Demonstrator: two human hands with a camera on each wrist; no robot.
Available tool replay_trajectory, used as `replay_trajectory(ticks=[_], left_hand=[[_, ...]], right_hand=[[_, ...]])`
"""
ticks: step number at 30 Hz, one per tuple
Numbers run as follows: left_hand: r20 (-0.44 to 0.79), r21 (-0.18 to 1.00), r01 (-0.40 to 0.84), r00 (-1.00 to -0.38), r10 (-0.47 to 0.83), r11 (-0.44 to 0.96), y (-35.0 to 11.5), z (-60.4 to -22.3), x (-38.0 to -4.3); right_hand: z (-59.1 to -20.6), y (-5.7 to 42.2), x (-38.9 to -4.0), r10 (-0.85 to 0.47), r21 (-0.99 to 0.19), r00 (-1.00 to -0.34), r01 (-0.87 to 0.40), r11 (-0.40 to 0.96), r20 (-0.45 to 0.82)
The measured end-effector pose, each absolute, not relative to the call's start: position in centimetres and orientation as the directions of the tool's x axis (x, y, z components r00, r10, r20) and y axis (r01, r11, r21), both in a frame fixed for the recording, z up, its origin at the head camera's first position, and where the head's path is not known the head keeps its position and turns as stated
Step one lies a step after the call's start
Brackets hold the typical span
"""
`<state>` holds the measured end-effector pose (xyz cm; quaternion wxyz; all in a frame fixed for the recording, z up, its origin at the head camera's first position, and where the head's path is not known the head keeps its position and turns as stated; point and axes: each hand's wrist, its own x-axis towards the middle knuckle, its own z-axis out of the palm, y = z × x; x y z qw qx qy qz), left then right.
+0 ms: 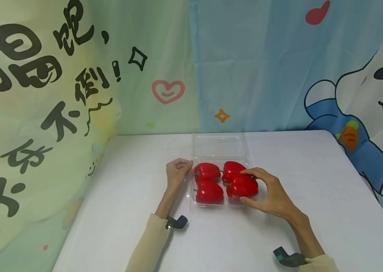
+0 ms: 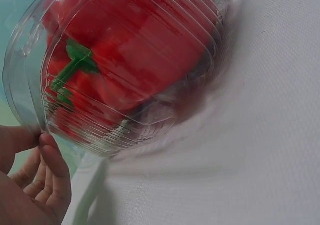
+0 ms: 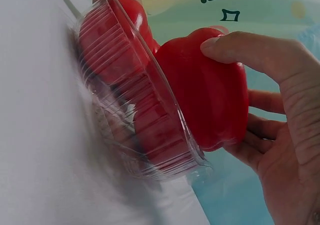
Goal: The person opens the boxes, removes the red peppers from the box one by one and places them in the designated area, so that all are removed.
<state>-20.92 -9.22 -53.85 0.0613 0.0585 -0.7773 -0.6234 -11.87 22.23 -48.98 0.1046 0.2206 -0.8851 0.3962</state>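
Note:
A clear plastic clamshell box (image 1: 191,192) stands on the table with its lid (image 1: 220,145) folded back behind it. Two red bell peppers, a rear one (image 1: 207,170) and a front one (image 1: 209,192), sit in its left half, and a third pepper (image 1: 233,168) lies at the back right. My right hand (image 1: 268,192) grips another bell pepper (image 3: 205,90) between thumb and fingers, over the box's front right part; the right wrist view shows it above the rim. At the left side, my left hand (image 2: 37,177) pinches the box's rim between thumb and forefinger.
The white table (image 1: 126,170) ends at a printed cloth backdrop (image 1: 245,75) with a cartoon bear, hearts and lettering. Each wrist wears a dark camera mount, the left one (image 1: 177,222) near the box's front left, the right one (image 1: 288,258) near the front edge.

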Motion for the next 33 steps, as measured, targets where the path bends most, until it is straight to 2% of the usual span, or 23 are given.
replay_trajectory(ticks=[14, 33], left_hand=[[0.008, 0.978, -0.026, -0.987, -0.161, 0.205, -9.29, -54.06, -21.06], [0.0, 0.981, -0.031, -0.987, -0.161, 0.194, -9.21, -54.06, -21.07]], right_hand=[[-49.83, 22.06, -11.91, -0.244, -0.694, -0.865, -0.498, 0.52, 0.438], [-49.63, 22.5, -11.91, -0.141, -0.71, -0.864, -0.481, 0.515, 0.484]])
